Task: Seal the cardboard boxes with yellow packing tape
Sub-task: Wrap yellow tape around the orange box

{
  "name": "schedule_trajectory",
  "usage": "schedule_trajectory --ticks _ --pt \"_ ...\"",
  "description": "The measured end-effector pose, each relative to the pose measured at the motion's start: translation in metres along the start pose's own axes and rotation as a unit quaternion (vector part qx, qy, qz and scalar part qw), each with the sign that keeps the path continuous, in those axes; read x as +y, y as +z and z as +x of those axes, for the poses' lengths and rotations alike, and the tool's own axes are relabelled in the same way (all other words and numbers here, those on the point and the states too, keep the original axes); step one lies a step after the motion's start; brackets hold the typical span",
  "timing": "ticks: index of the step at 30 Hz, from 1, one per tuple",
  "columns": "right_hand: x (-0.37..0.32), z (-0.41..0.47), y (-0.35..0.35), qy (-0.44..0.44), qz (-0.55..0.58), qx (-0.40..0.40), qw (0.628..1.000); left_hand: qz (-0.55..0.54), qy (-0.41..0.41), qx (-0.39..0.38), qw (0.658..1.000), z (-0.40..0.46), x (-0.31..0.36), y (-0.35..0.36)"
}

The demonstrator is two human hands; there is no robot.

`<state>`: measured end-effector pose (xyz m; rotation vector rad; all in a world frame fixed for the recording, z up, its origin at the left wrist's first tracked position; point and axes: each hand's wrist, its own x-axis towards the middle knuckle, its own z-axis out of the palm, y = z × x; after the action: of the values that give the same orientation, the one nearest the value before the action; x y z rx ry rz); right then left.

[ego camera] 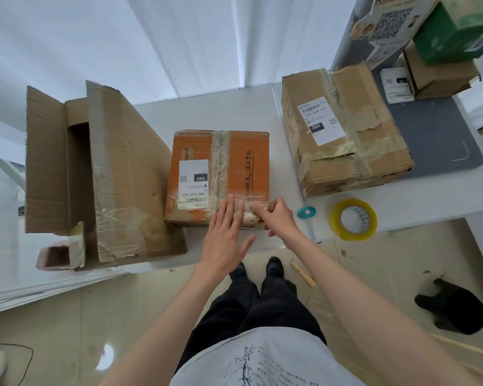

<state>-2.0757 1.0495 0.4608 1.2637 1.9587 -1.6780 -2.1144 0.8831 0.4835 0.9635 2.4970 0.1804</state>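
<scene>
An orange cardboard box (234,162) with a white shipping label sits in the middle of the white table (234,112), tape running over its top seam and across its near edge. My left hand (225,232) lies flat with straight fingers on the box's near edge, over the tape. My right hand (276,215) has curled fingers at the near right corner, index finger pressing the tape; what it holds, I cannot tell. A roll of yellow packing tape (353,219) lies on the table to the right of my hands.
A big open brown box (123,176) with raised flaps stands at the left. A taped brown box (343,129) rests at the right, partly on a grey mat (435,129). A small teal cutter (306,212) lies beside the roll. More boxes (441,71) are stacked far right.
</scene>
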Motion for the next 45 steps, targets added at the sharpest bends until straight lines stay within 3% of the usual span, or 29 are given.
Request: schedule_trajectory --ticks 4,10,12,14,16,18,21,23,29,35,40,45 --pt "-0.003 0.006 -0.001 0.013 0.02 -0.028 0.999 0.03 0.0 -0.021 0.999 0.003 -0.005 0.005" --pt "0.002 -0.003 0.006 0.029 -0.007 -0.037 0.999 -0.037 0.045 -0.062 0.996 0.006 -0.018 -0.001" --pt "0.003 -0.001 0.008 0.024 0.001 -0.037 0.999 -0.066 0.064 -0.043 0.995 0.006 -0.028 -0.008" --pt "0.0 0.002 0.006 0.026 0.008 -0.042 0.999 -0.024 0.078 -0.01 0.997 0.008 -0.038 -0.015" --pt "-0.004 0.005 -0.003 0.033 -0.003 -0.051 0.998 0.015 0.039 0.018 0.999 0.011 -0.044 -0.019" --pt "-0.006 0.008 -0.014 0.041 -0.018 -0.051 0.998 -0.019 -0.056 0.04 0.997 0.014 -0.048 -0.021" --pt "-0.007 0.01 -0.027 0.054 -0.035 -0.037 0.997 -0.064 -0.181 0.01 0.981 0.02 -0.049 -0.023" --pt "-0.008 0.011 -0.029 0.05 -0.065 -0.018 0.996 -0.101 -0.223 -0.004 0.97 0.023 -0.046 -0.022" --pt "-0.01 0.006 -0.008 0.02 -0.204 0.039 0.978 -0.153 -0.24 0.029 0.958 0.028 -0.043 -0.016" --pt "-0.024 0.014 -0.002 0.048 -0.155 0.025 0.986 -0.161 -0.24 0.041 0.957 0.034 -0.045 -0.016" --pt "-0.039 0.016 -0.004 0.033 -0.176 0.029 0.983 -0.303 -0.291 0.114 0.9 0.029 -0.044 -0.02" --pt "-0.04 0.013 0.01 0.024 -0.231 0.086 0.969 -0.31 -0.348 0.117 0.877 0.034 -0.04 -0.021"
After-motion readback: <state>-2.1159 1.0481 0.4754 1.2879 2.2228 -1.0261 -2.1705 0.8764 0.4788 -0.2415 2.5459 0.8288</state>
